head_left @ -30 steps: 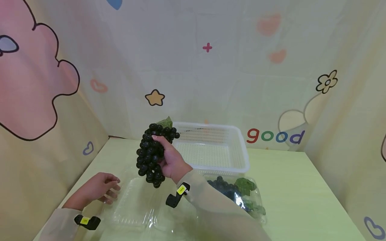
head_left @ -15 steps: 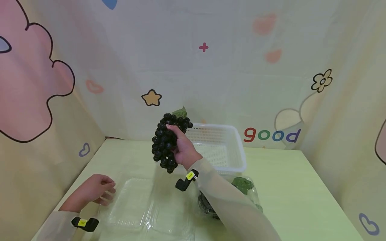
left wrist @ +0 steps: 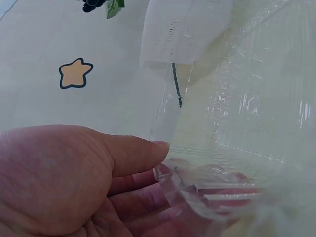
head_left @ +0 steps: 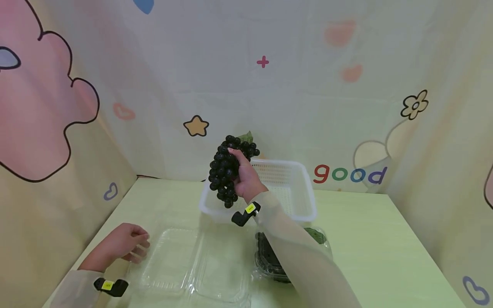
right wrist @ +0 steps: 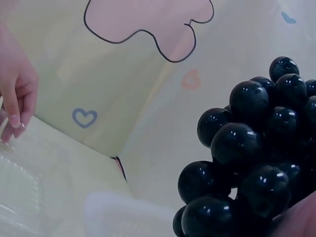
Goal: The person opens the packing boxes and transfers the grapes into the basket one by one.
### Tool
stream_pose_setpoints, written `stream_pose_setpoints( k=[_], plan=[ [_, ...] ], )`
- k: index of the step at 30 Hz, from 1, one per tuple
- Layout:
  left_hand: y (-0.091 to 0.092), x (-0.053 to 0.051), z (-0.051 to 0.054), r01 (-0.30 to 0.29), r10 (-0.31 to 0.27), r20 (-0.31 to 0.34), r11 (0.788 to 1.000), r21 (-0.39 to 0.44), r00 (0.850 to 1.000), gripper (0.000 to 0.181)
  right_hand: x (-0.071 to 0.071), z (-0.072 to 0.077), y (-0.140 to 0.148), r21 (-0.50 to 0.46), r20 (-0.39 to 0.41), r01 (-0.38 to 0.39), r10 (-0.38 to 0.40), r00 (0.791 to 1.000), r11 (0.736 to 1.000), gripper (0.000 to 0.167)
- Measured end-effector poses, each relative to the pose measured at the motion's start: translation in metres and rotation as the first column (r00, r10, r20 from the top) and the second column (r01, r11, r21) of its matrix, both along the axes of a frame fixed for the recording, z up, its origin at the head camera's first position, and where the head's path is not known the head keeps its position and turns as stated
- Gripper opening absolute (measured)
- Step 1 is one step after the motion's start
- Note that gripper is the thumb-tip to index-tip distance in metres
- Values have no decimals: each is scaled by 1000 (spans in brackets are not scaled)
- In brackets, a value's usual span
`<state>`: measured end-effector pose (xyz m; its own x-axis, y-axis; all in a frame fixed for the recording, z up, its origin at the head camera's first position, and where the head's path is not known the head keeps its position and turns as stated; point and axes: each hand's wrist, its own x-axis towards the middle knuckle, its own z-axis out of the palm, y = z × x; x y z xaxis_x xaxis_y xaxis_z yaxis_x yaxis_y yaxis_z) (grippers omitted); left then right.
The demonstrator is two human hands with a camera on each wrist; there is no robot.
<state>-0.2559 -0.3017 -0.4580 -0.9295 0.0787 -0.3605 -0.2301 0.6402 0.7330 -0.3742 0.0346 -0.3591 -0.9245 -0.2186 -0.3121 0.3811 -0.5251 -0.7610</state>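
A bunch of glossy black round grapes with a green leaf at its top is held tilted above the left part of a white perforated plastic basket. It is grasped by the right hand, the thumb being laid across the berries. The basket is placed near the middle of the back edge of the pale yellow-green tabletop.

By the left hand, near the tabletop's left edge, the rim of an unfolded clear plastic clamshell is held between thumb and curled fingers; how firmly it is pinched cannot be told. The clamshell is laid flat toward the front edge, its two halves side by side. Just to its right, in front of the basket, a clear plastic box with dark contents is partly covered by the right sleeve. A black camera is worn on each wrist. The tabletop's back edge is bordered by a pale printed cloth.
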Motion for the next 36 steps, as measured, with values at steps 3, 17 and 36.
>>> stream_pose_setpoints(
  k=[3,17,36],
  plan=[
    [0,0,-1,-4,4,3,1000,-1,1000,30,-7,-2,4,8,2,29,-29,1000,1000,50],
    [-1,-4,0,-18,18,-9,1000,5,1000,28,-30,-34,16,160,74,89,-102,992,983,78],
    [-2,0,-2,-9,9,-4,1000,21,1000,26,-37,-61,15,375,168,5,-73,983,927,86]
  ],
)
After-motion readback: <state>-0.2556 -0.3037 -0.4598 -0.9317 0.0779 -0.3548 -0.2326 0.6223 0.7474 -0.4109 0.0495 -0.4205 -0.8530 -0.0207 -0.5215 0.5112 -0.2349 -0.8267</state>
